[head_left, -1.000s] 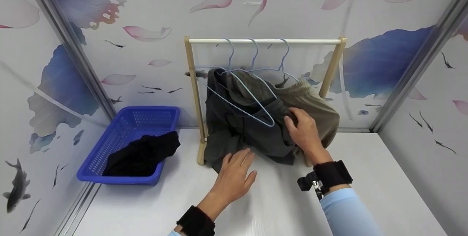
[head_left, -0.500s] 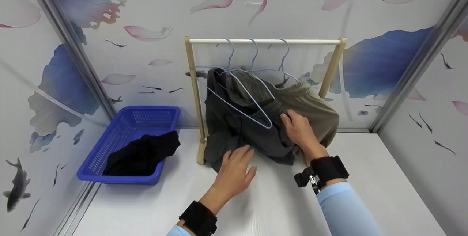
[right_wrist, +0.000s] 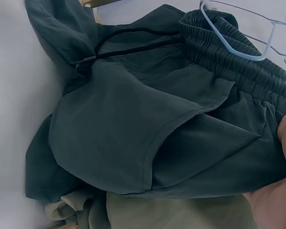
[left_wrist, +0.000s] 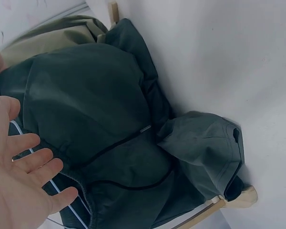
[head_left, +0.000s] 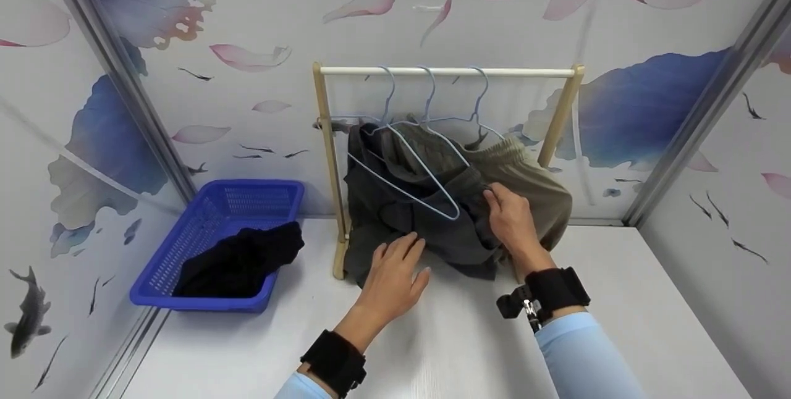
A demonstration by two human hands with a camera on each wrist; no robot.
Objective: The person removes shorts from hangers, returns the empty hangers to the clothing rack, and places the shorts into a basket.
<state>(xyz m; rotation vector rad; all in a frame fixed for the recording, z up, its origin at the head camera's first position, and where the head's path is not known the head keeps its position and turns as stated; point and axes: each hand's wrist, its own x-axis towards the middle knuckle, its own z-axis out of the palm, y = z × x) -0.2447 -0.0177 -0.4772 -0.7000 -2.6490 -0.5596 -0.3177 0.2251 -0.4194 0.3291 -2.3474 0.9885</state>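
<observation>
From the head, the whole rack (head_left: 513, 71) shows on the tabletop (head_left: 655, 300), with a blue basket (head_left: 204, 304) of black cloth (head_left: 241, 260) well apart at 9 to 10 o'clock from the left hand (head_left: 392, 281); neither wrist camera takes the basket in. The left wrist view adds a drawstring (left_wrist: 117, 144) across the front of the dark shorts (head_left: 445, 238), and a leg opening beside the rack's foot at 4 o'clock. The right wrist view alone gives a clear look at the slanted pocket (right_wrist: 181, 148) and the gathered waistband (right_wrist: 219, 59), with a corner of the front hanger (right_wrist: 250, 58) over it at 1 o'clock.

The right hand's (head_left: 513, 217) grip pinches the side edge of the waistband, so the shorts spread from it towards 9 and 8 o'clock in the head view, with tan shorts (head_left: 544, 189) behind at 1 o'clock. The left hand's grip is spread, fingers apart, and the dark shorts lie at 12 to 1 o'clock from it; I cannot tell whether its fingertips touch them.
</observation>
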